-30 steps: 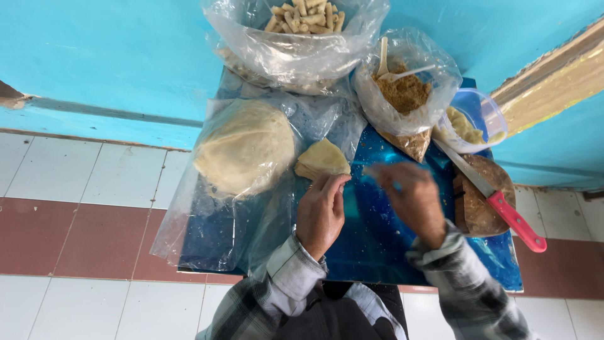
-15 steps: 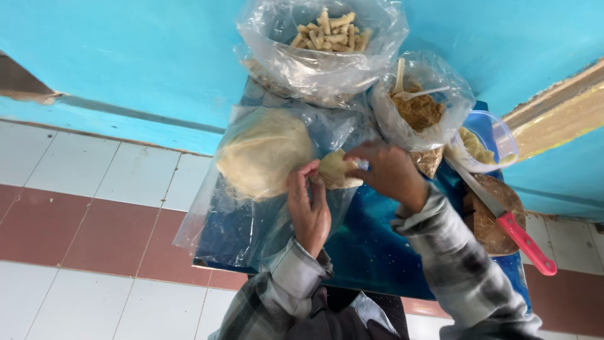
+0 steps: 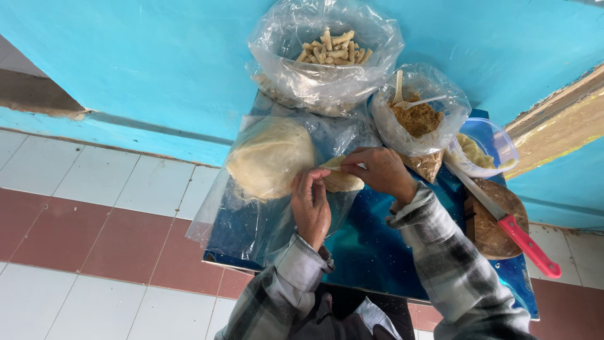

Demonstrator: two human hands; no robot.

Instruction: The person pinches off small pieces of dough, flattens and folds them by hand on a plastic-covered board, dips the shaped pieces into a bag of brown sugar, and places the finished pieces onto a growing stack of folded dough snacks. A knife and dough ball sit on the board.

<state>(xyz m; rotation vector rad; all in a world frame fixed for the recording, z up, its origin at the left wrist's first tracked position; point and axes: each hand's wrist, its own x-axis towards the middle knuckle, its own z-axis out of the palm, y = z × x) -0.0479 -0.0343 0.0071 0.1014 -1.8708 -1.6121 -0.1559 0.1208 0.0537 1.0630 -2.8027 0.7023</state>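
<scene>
Left hand: my left hand (image 3: 311, 208) sits nearest me, over the crinkled clear plastic sheet (image 3: 251, 220); its fingertips are closed on the near edge of the small dough piece (image 3: 340, 181).
Right hand: my right hand (image 3: 380, 173) comes in from the other side, fingers curled and pinched onto the same piece, so both hands are clamped on it.
Dough piece: it is held just above the blue tabletop (image 3: 377, 245), touching or just beside the big round dough mass (image 3: 270, 157) under the plastic; I cannot tell whether it is fully free of it.
Step in hand: I judge this as working or shaping a portion of dough between both hands.
Next move: it calls for an even pinch from both sides and a light pull, since soft dough will likely stretch and tear.
Right edge: a red-handled knife (image 3: 503, 217) lies across a round wooden board (image 3: 494, 220), blade towards the bags; my right sleeve is near it.
Open room: bare table lies between my arms; the near table edge is close below my wrists.
Far side: a bag of brown crumbly filling (image 3: 418, 116) with pale spoons, a clear tub (image 3: 487, 145), and a bag of pale sticks (image 3: 327, 50) stand against the turquoise wall (image 3: 157, 56).
</scene>
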